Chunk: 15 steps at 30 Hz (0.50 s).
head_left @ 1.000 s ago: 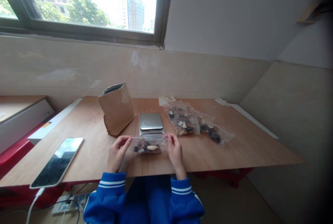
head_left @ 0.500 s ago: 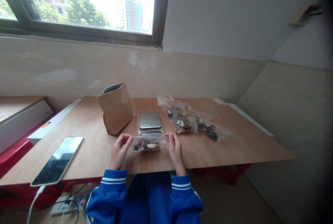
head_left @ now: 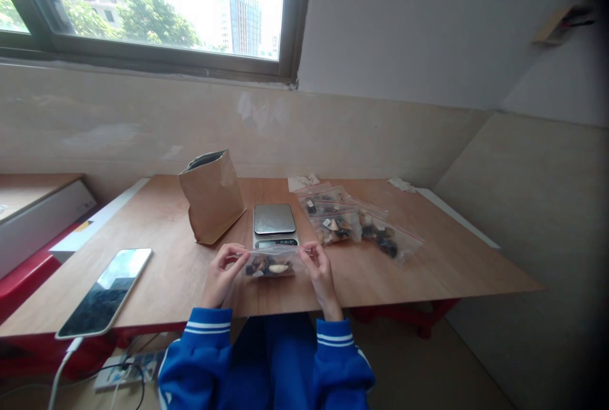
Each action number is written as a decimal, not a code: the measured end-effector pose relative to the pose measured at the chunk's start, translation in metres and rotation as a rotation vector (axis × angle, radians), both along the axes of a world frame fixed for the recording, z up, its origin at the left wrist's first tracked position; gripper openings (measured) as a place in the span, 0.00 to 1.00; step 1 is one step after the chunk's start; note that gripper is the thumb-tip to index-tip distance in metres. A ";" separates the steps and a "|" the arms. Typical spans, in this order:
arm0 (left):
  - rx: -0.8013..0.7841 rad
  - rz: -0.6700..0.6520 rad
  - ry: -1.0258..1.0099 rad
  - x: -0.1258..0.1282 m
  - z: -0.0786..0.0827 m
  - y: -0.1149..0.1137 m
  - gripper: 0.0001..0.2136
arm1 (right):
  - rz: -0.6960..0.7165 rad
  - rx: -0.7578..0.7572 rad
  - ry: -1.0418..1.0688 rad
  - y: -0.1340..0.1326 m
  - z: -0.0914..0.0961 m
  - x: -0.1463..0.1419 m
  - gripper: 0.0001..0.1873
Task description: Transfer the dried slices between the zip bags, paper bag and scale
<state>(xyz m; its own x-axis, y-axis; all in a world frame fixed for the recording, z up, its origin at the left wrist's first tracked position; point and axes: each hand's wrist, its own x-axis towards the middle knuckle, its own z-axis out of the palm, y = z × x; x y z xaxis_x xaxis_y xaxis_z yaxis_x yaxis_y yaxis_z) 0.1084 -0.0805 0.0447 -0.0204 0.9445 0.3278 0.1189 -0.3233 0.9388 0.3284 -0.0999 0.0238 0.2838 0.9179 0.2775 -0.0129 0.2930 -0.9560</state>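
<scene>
Head view, nearest first: two blue sleeves (head_left: 195,359) with white-striped cuffs reach over the front edge of the wooden bench (head_left: 162,277). Below that edge, a white power strip (head_left: 124,372) sits on the floor, and a white charging cable (head_left: 59,378) rises to a smartphone (head_left: 103,292), which lies face up near the bench's left edge.

The left hand (head_left: 221,277) and right hand (head_left: 323,277) hold a clear zip bag (head_left: 271,265) of dark and pale dried pieces by its two ends, level in front of them. The left fingers (head_left: 233,259) curl over one end and the right fingers (head_left: 309,251) pinch the other, both pressed closely together on the plastic. The zip bag is at the middle of the bench, overlapping the front of a digital kitchen scale (head_left: 275,219) from this view; whether they touch, I cannot tell.

Just behind and left of the scale, a kraft paper bag (head_left: 212,197) stands open and slightly tilted. To the scale's right, near the bench's far edge, lie overlapping red-sealed zip bags (head_left: 352,223) of similar pieces. Beyond them, white paper scraps (head_left: 302,183) rest along the far edge, with another scrap (head_left: 402,185) further right. Past the bench, a tiled wall (head_left: 143,124) rises to a dark-framed window (head_left: 162,10) showing trees and tall buildings.
</scene>
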 end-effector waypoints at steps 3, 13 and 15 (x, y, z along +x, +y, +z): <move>-0.032 -0.017 -0.028 -0.001 -0.001 0.000 0.08 | 0.020 0.001 0.012 -0.001 0.001 -0.001 0.10; 0.009 0.098 0.075 -0.004 -0.007 0.002 0.08 | -0.045 0.017 -0.055 0.001 0.000 -0.001 0.10; -0.003 0.098 0.066 -0.003 -0.006 0.002 0.09 | -0.051 0.003 -0.068 0.001 0.000 0.001 0.10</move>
<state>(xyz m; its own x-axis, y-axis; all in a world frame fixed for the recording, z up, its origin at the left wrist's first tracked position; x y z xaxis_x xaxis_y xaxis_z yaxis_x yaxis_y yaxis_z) 0.1055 -0.0790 0.0383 -0.0917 0.9401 0.3282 0.2112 -0.3038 0.9290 0.3290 -0.0993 0.0236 0.3104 0.9019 0.3003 0.0675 0.2942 -0.9533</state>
